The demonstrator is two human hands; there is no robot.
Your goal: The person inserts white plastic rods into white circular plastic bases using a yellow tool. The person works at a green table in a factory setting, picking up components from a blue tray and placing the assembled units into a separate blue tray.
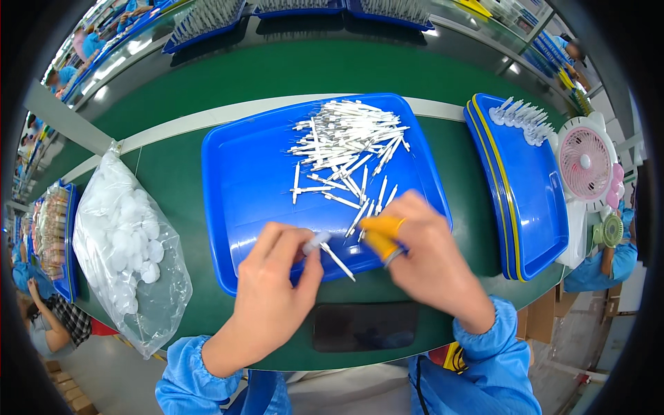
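Note:
In front of me, my left hand [277, 283] pinches a small translucent white cap [317, 241] between thumb and fingers. A thin white stick [339, 263] juts from that cap, slanting down to the right. My right hand [432, 256] is over the right front part of the blue tray [256, 187], blurred by motion. Yellow coverings [382, 225] sit at its thumb and finger; whether anything lies between them I cannot make out. Beyond the hands, a heap of similar white sticks [353, 135] lies in the tray, with several loose ones trailing toward my right hand.
A clear bag of white rounded pieces [128, 235] lies at left. Stacked blue and yellow trays [532, 214] stand at right, with capped sticks [522, 121] in the top one, beside a pink fan [585, 162]. A dark phone-like slab [364, 327] lies near the front edge.

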